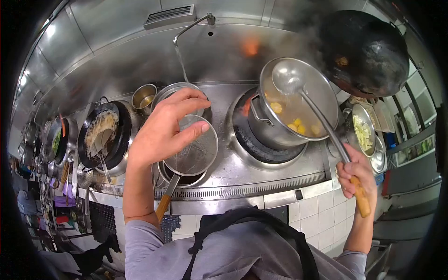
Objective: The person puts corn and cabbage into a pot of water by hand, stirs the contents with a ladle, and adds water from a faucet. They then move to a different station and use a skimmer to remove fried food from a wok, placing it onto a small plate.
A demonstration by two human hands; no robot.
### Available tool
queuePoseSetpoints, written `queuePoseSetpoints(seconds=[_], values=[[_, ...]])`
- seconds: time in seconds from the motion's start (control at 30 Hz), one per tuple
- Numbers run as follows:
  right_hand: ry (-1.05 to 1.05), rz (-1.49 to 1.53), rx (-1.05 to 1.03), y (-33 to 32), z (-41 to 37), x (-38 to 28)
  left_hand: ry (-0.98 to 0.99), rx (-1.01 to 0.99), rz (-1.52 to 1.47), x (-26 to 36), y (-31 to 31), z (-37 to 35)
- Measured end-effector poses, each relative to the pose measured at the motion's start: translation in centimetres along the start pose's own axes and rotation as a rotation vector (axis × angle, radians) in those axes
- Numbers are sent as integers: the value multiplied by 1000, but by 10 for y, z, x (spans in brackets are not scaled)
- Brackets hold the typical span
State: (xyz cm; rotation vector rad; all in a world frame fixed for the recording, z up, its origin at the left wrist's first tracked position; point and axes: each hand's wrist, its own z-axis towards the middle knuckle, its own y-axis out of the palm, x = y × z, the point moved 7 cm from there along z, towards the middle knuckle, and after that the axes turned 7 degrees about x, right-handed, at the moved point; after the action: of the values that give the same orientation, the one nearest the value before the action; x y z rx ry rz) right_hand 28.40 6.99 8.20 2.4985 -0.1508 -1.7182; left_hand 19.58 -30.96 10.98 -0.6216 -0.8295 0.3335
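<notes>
pot (267, 134): broth, yellow chunks | right hand (357, 175): ladle (290, 77) | left hand (163, 130): above strainer (196, 154)

Black wok (368, 51) upper right; food-filled pan (103, 135) left.

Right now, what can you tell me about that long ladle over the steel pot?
The ladle looks like bare grey metal: a round, deep bowl on a long thin shaft that ends in a light wooden grip. It slants from upper left down to lower right, with its bowl over the far side of the pot, above cloudy liquid and yellow pieces. I cannot tell whether it touches them. The right hand is closed round it where the wood begins.
</notes>
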Motion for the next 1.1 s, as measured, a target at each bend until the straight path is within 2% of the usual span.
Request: queuePoseSetpoints(seconds=[0.1,0.2,0.23,0.33,0.37,0.43,0.5,0.57,0.77,0.87,0.97,1.1], values=[[13,-415,129,-34,3,25,39,-2,7,5,2,5],[-523,-1193,303,-36,6,15,35,-9,11,7,2,8],[-386,-1189,365,-30,6,14,58,-16,34,7,2,9],[-581,-1030,307,8,29,20,31,-13,24,9,2,8],[-546,-1008,242,30,40,23,26,-15,30,8,2,8],[-826,-992,116,73,70,31,15,-20,19,8,2,6],[-337,-632,-151,117,115,43,10,-26,26,11,1,2],[-143,-288,-358,158,174,74,8,-32,52,15,-2,-2],[513,331,-507,245,268,149,-65,27,56,6,-26,-29],[476,395,-538,262,290,163,-113,55,77,-1,-40,-41],[540,378,-452,266,286,168,-120,87,89,-11,-51,-54],[616,403,-437,266,287,171,-89,106,120,-14,-57,-59]])
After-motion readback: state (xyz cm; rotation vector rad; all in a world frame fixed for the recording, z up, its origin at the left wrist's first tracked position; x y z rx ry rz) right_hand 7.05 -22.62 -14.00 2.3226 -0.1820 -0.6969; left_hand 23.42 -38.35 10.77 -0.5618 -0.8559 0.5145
